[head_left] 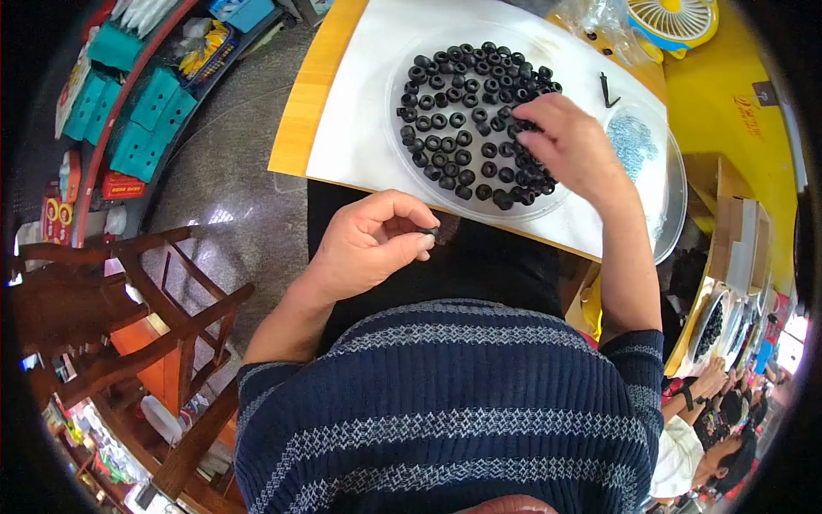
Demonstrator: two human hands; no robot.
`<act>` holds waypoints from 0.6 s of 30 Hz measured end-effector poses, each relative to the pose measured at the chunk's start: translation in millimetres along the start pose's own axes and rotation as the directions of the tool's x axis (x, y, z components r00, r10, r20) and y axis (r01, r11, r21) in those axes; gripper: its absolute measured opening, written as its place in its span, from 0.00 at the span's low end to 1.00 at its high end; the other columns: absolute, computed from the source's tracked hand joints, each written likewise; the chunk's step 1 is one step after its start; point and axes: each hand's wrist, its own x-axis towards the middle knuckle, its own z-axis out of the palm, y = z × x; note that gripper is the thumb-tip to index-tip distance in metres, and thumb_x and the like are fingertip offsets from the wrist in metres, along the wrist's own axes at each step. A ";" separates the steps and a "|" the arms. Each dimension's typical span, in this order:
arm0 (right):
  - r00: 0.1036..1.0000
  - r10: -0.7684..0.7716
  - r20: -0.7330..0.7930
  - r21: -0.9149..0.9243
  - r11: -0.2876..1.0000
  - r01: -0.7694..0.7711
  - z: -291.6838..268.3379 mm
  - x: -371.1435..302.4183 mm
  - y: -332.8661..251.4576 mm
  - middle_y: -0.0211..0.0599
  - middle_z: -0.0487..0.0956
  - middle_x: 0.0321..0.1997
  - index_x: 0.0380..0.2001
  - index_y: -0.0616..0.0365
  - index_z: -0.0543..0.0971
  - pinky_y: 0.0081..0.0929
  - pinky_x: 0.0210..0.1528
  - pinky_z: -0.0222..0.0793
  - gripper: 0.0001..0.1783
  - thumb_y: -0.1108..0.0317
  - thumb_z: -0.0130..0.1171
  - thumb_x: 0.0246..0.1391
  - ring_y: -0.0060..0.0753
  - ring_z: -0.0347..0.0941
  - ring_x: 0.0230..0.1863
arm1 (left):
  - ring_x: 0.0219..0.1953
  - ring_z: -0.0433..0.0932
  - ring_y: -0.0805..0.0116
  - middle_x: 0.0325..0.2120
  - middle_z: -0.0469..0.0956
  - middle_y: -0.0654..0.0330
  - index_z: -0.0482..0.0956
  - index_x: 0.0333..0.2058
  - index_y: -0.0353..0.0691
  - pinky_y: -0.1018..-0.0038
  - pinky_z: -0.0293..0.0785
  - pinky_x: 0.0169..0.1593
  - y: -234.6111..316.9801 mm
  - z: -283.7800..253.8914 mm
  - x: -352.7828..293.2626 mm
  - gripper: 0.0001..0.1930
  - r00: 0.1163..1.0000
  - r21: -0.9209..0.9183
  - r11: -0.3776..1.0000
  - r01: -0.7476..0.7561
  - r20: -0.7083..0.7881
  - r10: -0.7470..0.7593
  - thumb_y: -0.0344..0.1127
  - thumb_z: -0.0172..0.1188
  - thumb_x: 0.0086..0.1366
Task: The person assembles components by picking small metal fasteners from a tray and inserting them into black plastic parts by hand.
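- Rings [457, 119]: many, black, short and stubby with a hole through, spread loose over most of the round clear tray [396, 128]; packed tighter and partly piled from its 1 to its 5 o'clock, sparser toward the middle
- Clock positions below are taken from that tray's centre, 12 = top of view
- Left hand [368, 236]: out at 7 to 8 o'clock, clear of the tray, over the dark lap by the near edge of the surface [315, 77]; thumb and forefinger brought together on one small black piece [433, 231], mostly covered by the fingertips; other fingers curled in
- Right hand [572, 141]: over the tray's 3 o'clock side, coming in from the right; thumb and forefinger a little apart, tips down among the rings, can't tell if it has hold of one
- White sheet [351, 120] under the tray, on the surface
- Second clear tray [678, 210] between 3 and 4 o'clock, with pale blue bits [632, 144] in it
- Thin black part [605, 88] between 2 and 3 o'clock, on the sheet
- Clear plastic bag [615, 36] at 2 o'clock, yellow-and-blue fan [676, 17] just beyond it
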 end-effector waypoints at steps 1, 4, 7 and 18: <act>0.998 0.046 -0.047 0.109 0.993 -0.040 -7.0 -2.9 4.5 0.41 0.72 0.35 0.36 0.56 0.73 0.30 0.39 0.67 0.14 0.67 0.53 0.42 0.42 0.70 0.35 | 0.30 0.73 0.77 0.28 0.72 0.63 0.71 0.34 0.35 0.82 0.71 0.35 -0.5 -1.3 1.7 0.08 1.000 0.008 1.000 0.010 -0.007 -0.009 0.22 0.52 0.53; 0.988 0.150 -0.035 0.178 0.974 -0.142 -18.9 -16.7 8.0 0.42 0.73 0.32 0.34 0.58 0.73 0.31 0.37 0.66 0.13 0.68 0.52 0.43 0.43 0.70 0.32 | 0.30 0.72 0.78 0.28 0.72 0.63 0.71 0.33 0.34 0.83 0.71 0.34 -5.9 -1.9 1.9 0.07 1.000 -0.010 1.000 0.008 -0.009 -0.008 0.21 0.52 0.53; 0.981 0.191 0.022 0.128 0.973 -0.192 -17.9 -20.9 4.1 0.44 0.73 0.33 0.35 0.58 0.73 0.32 0.37 0.66 0.12 0.69 0.52 0.43 0.45 0.70 0.33 | 0.30 0.72 0.78 0.28 0.72 0.63 0.71 0.32 0.34 0.83 0.71 0.34 -6.4 -2.3 2.8 0.07 1.000 -0.041 0.999 -0.013 -0.001 0.013 0.21 0.51 0.53; 0.993 0.106 -0.046 0.305 0.948 -0.087 14.0 -1.6 -11.7 0.46 0.73 0.35 0.41 0.59 0.70 0.31 0.40 0.66 0.16 0.73 0.49 0.45 0.45 0.70 0.37 | 0.29 0.70 0.81 0.27 0.71 0.65 0.72 0.29 0.35 0.85 0.68 0.33 -11.3 -1.7 0.2 0.07 0.999 -0.020 1.000 -0.005 0.040 0.006 0.19 0.51 0.50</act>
